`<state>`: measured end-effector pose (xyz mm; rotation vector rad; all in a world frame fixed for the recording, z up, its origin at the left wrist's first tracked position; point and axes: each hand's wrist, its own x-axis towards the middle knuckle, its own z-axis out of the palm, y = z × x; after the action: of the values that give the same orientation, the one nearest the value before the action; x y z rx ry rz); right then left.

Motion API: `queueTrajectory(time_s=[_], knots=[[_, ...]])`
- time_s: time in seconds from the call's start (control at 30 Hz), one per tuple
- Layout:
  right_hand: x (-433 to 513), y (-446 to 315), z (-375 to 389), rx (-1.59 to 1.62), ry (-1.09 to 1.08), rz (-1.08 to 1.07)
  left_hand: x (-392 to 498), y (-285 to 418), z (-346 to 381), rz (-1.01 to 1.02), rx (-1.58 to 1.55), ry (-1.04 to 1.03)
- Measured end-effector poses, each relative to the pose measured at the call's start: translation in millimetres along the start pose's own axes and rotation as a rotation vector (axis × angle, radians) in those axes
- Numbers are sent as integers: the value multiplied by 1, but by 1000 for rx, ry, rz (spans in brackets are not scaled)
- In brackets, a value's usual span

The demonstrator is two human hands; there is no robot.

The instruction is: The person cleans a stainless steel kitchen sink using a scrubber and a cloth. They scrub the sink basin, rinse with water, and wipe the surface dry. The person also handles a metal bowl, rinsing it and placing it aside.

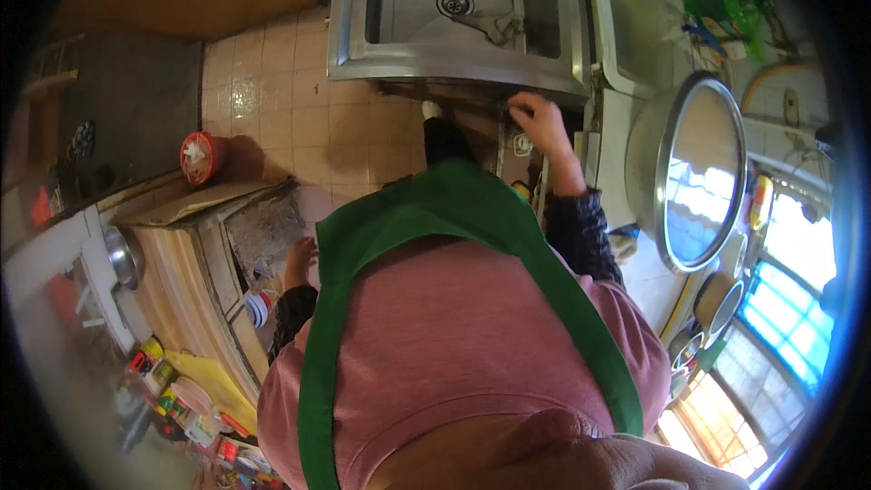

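My right hand (539, 124) hangs with bent fingers just in front of the stainless steel sink's front rim (463, 67). I see no object in it, but its palm is turned away. The sink holds a drain strainer (454, 5) and a crumpled wet cloth or similar thing (502, 33) beside it. My left hand (299, 262) is low at my side, near the open front of a wooden cabinet (177, 265). Its fingers are small and blurred. A green apron (435, 201) covers my front, and one shoe tip (431, 109) shows below it.
A large metal basin (653, 170) leans at the right, beside a white counter (614, 170). Tiled floor (272, 95) lies ahead and left, with a red bin (199, 160) on it. Bottles and packets (184, 395) crowd the lower left. A metal bowl (124, 258) sits by the cabinet.
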<state>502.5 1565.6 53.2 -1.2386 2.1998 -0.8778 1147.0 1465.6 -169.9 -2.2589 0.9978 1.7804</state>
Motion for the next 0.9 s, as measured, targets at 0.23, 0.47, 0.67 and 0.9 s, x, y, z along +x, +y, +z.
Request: queueTrajectory(time_s=[0.23, 0.47, 0.67, 0.9], knots=[[255, 166, 18, -463, -265, 139, -62, 159, 47, 282, 9, 92], [335, 283, 104, -247, -140, 803, -148, 233, 66, 245, 123, 79], [333, 246, 68, -112, -260, 599, -109, 180, 19, 268, 284, 71], [302, 111, -79, 1016, -140, 417, -8, 203, 21, 283, 154, -10]])
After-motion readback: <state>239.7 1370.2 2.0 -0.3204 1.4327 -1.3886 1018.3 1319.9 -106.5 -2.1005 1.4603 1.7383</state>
